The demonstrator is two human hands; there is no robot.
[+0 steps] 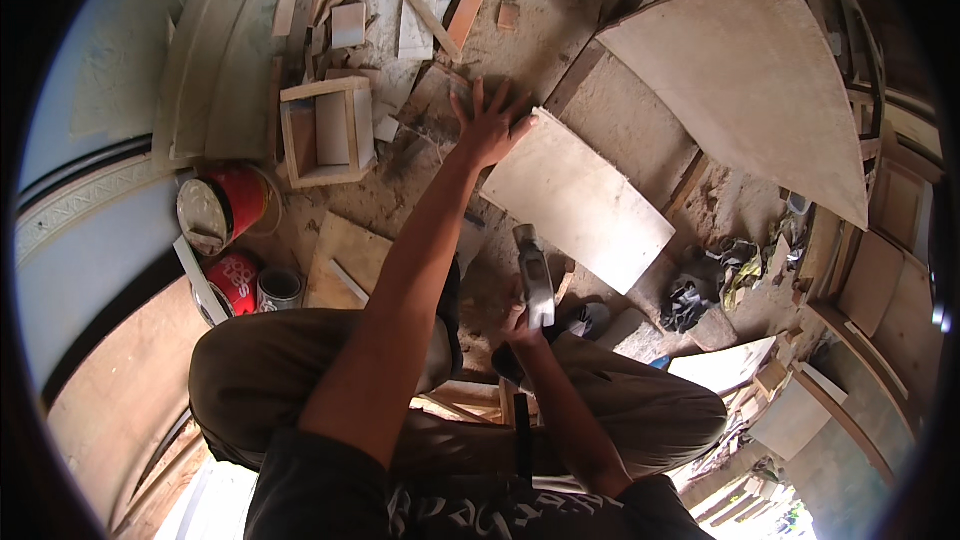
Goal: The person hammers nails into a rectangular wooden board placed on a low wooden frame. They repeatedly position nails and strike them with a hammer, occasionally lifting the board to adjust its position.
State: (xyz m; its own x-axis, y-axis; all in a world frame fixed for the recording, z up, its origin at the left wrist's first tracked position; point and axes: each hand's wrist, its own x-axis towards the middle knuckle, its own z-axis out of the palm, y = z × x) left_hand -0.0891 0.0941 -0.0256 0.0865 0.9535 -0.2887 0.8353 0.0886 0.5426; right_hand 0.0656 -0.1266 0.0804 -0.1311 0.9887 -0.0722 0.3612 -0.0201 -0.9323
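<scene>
A pale rectangular board (585, 202) lies at a slant in front of me, raised on wooden pieces at its far side. My left hand (490, 130) stretches forward with its fingers spread, at the board's far left corner; the thumb side meets the edge. Close to my knees, my right hand (520, 323) is closed around the handle of a hammer (535, 275). The metal head points up toward me, and most of the handle is hidden beneath it. The hammer is apart from the board's near edge.
Left are a small wooden box frame (327, 132), a red bucket (232, 202) and a grey can (280, 289). Wood scraps (349, 25) lie scattered at the far left. A large curved panel (750, 80) leans at the far right, with dark cloth (687, 302) nearer me.
</scene>
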